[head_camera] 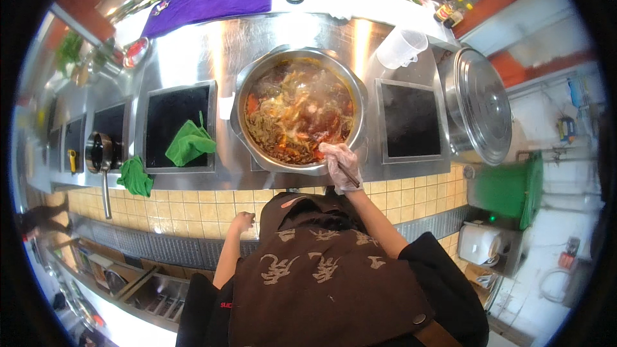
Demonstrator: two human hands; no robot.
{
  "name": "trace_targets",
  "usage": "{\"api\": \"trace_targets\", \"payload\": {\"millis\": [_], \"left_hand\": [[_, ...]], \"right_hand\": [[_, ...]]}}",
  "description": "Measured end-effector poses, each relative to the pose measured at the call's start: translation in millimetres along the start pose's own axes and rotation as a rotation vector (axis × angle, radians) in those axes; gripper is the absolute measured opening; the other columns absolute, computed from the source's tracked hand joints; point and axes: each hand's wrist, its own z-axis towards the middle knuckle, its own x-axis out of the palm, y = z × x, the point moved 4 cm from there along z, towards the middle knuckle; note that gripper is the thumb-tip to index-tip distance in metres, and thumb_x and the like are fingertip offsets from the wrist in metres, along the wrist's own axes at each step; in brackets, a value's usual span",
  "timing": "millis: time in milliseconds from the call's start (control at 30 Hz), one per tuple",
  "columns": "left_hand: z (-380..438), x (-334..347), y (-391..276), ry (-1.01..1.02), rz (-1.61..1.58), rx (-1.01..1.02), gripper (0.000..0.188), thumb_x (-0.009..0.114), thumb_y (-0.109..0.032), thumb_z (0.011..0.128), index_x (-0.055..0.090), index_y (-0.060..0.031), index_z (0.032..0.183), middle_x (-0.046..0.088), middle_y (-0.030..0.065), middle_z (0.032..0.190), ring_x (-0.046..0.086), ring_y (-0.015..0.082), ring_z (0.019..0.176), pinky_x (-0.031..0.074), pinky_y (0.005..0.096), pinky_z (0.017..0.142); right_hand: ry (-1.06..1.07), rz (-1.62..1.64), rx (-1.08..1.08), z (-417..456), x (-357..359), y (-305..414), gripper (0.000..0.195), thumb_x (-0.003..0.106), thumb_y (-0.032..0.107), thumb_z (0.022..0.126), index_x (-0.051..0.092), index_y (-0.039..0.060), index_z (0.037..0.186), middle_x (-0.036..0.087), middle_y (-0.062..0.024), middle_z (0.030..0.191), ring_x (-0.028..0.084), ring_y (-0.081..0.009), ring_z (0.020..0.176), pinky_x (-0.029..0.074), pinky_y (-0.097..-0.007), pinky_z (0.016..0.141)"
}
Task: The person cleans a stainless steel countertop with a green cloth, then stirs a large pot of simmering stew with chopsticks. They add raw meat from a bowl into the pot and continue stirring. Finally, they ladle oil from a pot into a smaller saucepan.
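Note:
A wide stainless steel pot [362,120] stands before me, holding steaming reddish-brown broth [308,91] with pickled greens and red pieces in it. At the pot's lower right rim, my right hand [341,166], in a clear plastic glove, is closed around chopsticks [349,175]; their far ends are hidden by the hand or the broth. My left hand [245,221] is bare and hangs below the counter edge beside my brown apron, touching nothing that I can see. Its fingers are partly curled. Left of the pot, a green cloth [190,144] lies on a black cooktop panel [156,106].
Right of the pot are a clear plastic jug [401,48], another black cooktop panel [412,123] and a large lidded pot [482,106]. Leftward are a second green cloth [136,176] and a saucepan [106,193], its handle over the counter edge. A purple cloth [212,5] lies beyond.

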Motion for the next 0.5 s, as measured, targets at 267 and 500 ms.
{"api": "trace_targets", "payload": {"millis": [267,500], "left_hand": [[-15,-7,-33,-0.027,-0.379,-0.120,0.042,0.056,-0.036,0.090,0.060,0.0005,0.111,0.068,0.0098,0.097,0.061,0.0162,0.073,0.047,0.0308,0.055],[20,-8,-16,0.066,-0.313,-0.159,0.039,0.057,-0.034,0.090,0.061,0.0012,0.105,0.066,0.0079,0.090,0.060,0.0178,0.069,0.048,0.0310,0.053]], "right_hand": [[-0.030,0.341,0.015,14,-42,6,0.010,0.056,0.003,0.090,0.064,0.0007,0.095,0.069,-0.0099,0.103,0.066,-0.0182,0.076,0.055,-0.0278,0.073],[0.255,-0.051,-0.097,35,-20,-12,0.022,0.056,-0.003,0.083,0.067,0.0077,0.098,0.069,-0.0066,0.101,0.066,-0.0190,0.091,0.056,-0.0292,0.078]]}}
